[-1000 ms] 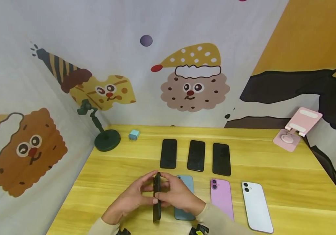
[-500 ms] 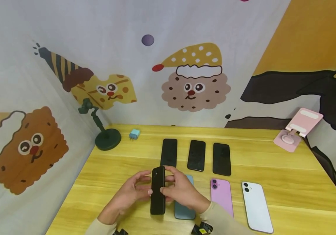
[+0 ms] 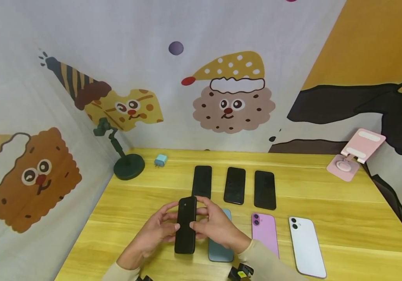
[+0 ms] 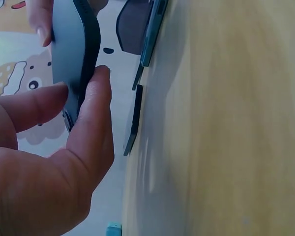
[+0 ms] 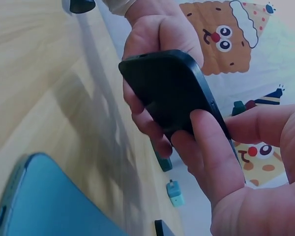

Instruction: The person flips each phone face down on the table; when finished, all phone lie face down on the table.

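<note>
Across the yellow wooden table (image 3: 345, 203), printed cloth walls (image 3: 46, 97) close off the left, the back and the right, so the only open edge is the near one, where the person's sleeves come in. Bare wood lies along the left side of the table and in the wide strip at right between the phones and the right wall.

At the back left corner stands a dark green stand (image 3: 128, 166) on a round base, with a small blue charger plug (image 3: 160, 160) just beside it. A pink folding stand (image 3: 353, 156) sits at the back right, close to the wall.

Three black phones (image 3: 234, 185) lie face up in a row mid-table, each apart from its neighbour. Nearer lies a second row: a teal phone (image 3: 221, 249), partly hidden under the right wrist, a pink phone (image 3: 265, 236) and a white phone (image 3: 307, 246), all backs up and apart from one another.

Above the near left part of this row, both hands hold a black phone (image 3: 185, 225) upright off the table, its back toward the head camera. The left hand (image 3: 153, 236) grips its left edge with thumb and curled fingers; the right hand (image 3: 218, 230) pinches its right edge between thumb and fingers.
</note>
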{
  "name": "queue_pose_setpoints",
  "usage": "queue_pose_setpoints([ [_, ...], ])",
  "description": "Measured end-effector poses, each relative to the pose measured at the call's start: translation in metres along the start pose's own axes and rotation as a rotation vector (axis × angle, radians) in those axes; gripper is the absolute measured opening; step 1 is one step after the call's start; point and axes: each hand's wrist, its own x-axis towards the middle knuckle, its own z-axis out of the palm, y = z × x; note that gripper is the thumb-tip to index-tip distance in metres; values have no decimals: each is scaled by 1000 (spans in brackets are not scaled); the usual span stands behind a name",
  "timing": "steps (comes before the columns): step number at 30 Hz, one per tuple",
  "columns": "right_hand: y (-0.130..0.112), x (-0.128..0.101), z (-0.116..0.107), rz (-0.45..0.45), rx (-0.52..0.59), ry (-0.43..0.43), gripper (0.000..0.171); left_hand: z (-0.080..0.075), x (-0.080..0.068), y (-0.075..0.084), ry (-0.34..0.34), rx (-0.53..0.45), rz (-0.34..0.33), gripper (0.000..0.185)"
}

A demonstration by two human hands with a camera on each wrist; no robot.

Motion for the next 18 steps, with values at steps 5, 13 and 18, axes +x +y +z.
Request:
queue_pose_setpoints([
  [5,3,4,-5,11,-59,7,92,-2,1,-1,16,17,-5,77],
  [13,11,11,-16,14,-131,16,88,-5,4,-2,84,70,-61,74],
  [18,16,14,-20,18,-173,27,85,-4,4,-3,101,85,-69,72],
])
